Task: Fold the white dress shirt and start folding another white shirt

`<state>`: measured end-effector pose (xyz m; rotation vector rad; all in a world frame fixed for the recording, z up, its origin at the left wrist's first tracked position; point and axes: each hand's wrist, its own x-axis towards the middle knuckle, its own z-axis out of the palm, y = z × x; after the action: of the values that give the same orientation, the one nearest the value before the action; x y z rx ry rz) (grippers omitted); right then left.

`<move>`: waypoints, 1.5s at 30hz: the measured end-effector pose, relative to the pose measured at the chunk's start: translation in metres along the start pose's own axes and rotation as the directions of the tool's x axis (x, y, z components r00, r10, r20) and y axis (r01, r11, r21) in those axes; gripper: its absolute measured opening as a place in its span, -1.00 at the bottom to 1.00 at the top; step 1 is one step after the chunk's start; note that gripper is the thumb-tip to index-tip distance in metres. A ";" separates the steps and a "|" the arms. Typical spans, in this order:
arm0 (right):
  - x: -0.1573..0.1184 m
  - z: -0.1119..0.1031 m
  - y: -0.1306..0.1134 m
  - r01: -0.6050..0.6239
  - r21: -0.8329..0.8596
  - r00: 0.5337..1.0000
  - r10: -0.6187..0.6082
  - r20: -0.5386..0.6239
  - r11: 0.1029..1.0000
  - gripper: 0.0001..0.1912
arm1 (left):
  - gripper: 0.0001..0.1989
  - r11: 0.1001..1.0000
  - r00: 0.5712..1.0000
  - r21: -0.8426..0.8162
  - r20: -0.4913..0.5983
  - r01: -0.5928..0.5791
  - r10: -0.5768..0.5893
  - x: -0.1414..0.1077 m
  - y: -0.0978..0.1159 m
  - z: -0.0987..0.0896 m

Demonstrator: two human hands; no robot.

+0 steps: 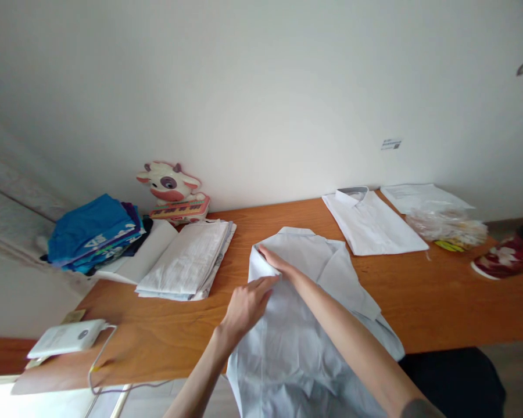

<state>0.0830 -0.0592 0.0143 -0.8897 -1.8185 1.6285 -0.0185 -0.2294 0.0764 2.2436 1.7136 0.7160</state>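
Observation:
A pale shirt [296, 337] lies back side up on the wooden table, its collar [296, 231] toward the wall and its lower part hanging over the front edge. On the right its sleeve is folded inward across the back. My left hand [249, 301] is closed on the edge of a fold at the shirt's left side, fingertips pinching the cloth. Just beyond it, my right hand [275, 260] lies flat on the folded cloth near the left shoulder, fingers stretched out. The fingertips of both hands are partly hidden.
Behind stands a cow toy keyboard [178, 194]. To the left are folded pale cloths [187, 258], a blue clothes pile [93, 232] and a white power bank [67, 338] with a cable. To the right are a folded white shirt [375, 223], a plastic bag [447, 223] and a red flowered container [508, 255].

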 end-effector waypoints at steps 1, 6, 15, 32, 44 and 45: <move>0.003 -0.006 0.004 -0.004 0.003 1.000 0.004 0.025 1.000 -0.49 | -0.49 0.998 0.995 0.012 0.075 -0.060 0.059 -0.003 0.009 0.003; -0.002 -0.025 0.024 0.059 -0.148 0.998 -0.062 -0.014 0.987 -0.46 | -0.29 0.989 0.988 0.037 -0.075 0.141 -0.138 -0.026 0.005 0.013; 0.006 -0.024 0.022 0.258 -0.399 0.966 -0.226 0.125 0.880 -0.34 | -0.34 0.962 0.990 -0.239 -0.011 0.134 -0.140 -0.074 -0.008 0.027; -0.021 -0.050 0.015 0.324 -0.770 0.942 -0.263 0.209 0.550 -0.45 | -0.70 0.965 0.966 -0.145 -0.112 0.217 -0.233 -0.067 -0.041 0.025; -0.121 -0.014 -0.011 0.530 -0.737 0.843 -0.359 0.401 0.420 -0.24 | -0.68 0.969 0.972 -0.174 -0.124 0.177 -0.200 -0.077 -0.041 0.028; -0.126 -0.015 -0.004 0.516 -0.742 0.853 -0.332 0.402 0.428 -0.30 | -0.68 0.968 0.972 -0.179 -0.121 0.176 -0.199 -0.078 -0.043 0.028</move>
<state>0.1745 -0.1463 0.0250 -0.4989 -2.7480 0.4380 -0.0559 -0.2885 0.0144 1.9298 1.8239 0.9503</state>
